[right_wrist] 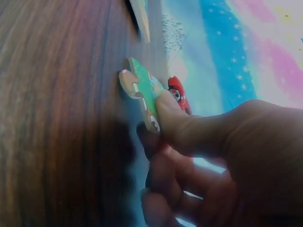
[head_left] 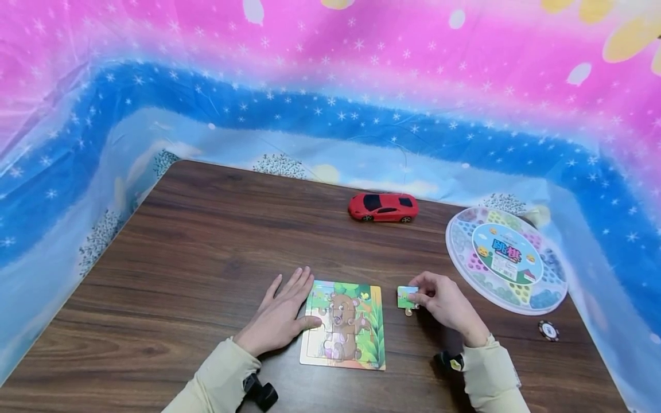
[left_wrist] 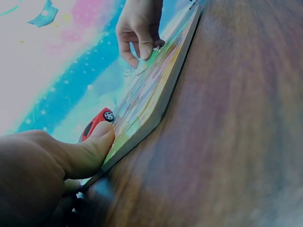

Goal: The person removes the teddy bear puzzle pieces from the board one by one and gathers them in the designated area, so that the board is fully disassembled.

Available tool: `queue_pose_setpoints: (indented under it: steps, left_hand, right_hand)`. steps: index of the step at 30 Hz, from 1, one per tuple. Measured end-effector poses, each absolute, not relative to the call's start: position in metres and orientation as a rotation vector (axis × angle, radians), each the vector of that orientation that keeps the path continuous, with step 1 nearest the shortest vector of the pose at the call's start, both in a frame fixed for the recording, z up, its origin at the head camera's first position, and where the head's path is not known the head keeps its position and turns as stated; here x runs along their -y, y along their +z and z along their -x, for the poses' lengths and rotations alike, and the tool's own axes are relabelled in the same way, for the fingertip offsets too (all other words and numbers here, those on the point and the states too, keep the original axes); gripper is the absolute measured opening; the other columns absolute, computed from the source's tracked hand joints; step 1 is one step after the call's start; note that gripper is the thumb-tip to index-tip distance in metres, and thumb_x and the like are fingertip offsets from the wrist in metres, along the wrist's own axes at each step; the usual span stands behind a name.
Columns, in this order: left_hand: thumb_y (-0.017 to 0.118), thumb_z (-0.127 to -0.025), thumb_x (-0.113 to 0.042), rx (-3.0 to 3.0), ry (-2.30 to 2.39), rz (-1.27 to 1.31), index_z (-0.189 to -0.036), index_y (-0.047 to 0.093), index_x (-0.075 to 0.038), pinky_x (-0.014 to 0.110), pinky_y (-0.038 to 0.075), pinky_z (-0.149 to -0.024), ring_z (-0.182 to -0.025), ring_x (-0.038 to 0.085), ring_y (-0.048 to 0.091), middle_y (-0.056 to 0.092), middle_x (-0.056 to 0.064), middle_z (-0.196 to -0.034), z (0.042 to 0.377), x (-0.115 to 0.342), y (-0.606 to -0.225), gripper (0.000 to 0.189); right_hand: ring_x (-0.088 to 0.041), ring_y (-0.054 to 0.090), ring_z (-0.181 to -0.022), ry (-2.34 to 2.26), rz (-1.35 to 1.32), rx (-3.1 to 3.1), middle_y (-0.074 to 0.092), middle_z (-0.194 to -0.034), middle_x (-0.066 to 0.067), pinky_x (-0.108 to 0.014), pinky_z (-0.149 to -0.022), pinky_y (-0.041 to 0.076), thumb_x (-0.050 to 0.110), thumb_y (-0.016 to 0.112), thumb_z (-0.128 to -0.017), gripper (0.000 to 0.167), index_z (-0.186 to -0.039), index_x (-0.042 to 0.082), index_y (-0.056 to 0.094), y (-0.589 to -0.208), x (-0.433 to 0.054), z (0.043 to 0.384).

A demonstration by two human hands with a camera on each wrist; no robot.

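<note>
A jigsaw puzzle (head_left: 372,344) with a brown bear picture lies in its thin square board on the table. My left hand (head_left: 281,315) rests at the board's left side, fingers stretched forward and thumb over the edge. The left wrist view shows the thumb (left_wrist: 94,146) pressing at the board's corner. To the right of the board, my right hand (head_left: 444,301) pinches a green puzzle piece (head_left: 405,297) between thumb and fingers. In the right wrist view this piece (right_wrist: 143,87) is tilted, with a tan knob sticking out; the thumb covers part of its face.
A red toy car (head_left: 384,207) stands near the table's back edge. At the right lies a round Chinese checkers box (head_left: 459,252), with a poker chip (head_left: 548,330) in front of it. Patterned cloth (head_left: 330,115) hangs around the wooden table (head_left: 206,229).
</note>
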State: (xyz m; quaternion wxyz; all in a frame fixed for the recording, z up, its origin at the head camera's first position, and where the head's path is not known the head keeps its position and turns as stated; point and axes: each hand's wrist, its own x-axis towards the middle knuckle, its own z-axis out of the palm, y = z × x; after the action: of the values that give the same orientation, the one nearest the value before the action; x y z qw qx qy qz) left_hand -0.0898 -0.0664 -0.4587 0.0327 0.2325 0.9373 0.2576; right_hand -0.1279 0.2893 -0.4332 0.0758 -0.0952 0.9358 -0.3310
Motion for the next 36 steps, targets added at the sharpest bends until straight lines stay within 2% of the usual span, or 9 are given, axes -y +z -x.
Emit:
queue_pose_setpoints:
  steps: [7,36]
  left_hand:
    - [0.063,-0.090,-0.049,-2.884,0.802,-0.711,-0.151,0.028,0.001,0.051,0.001,-0.117,-0.148,0.025,0.012,0.019,0.014,-0.159,0.088,0.066,-0.459,0.086]
    - [0.062,-0.090,-0.049,-2.887,0.801,-0.711,-0.151,0.028,0.000,0.051,0.001,-0.117,-0.148,0.024,0.011,0.019,0.013,-0.160,0.089,0.066,-0.459,0.085]
  right_hand:
    - [-0.016,0.050,-0.063,-0.957,0.226,-2.798,0.055,-0.073,0.000,-0.026,-0.053,0.044,0.015,0.073,-0.088,0.016,-0.100,0.007,0.067,-0.438,-0.287,0.128]
    - [-0.016,0.049,-0.067,-0.769,0.164,-2.817,0.055,-0.079,-0.002,-0.031,-0.062,0.043,0.016,0.071,-0.090,0.019,-0.102,0.006,0.060,-0.432,-0.277,0.129]
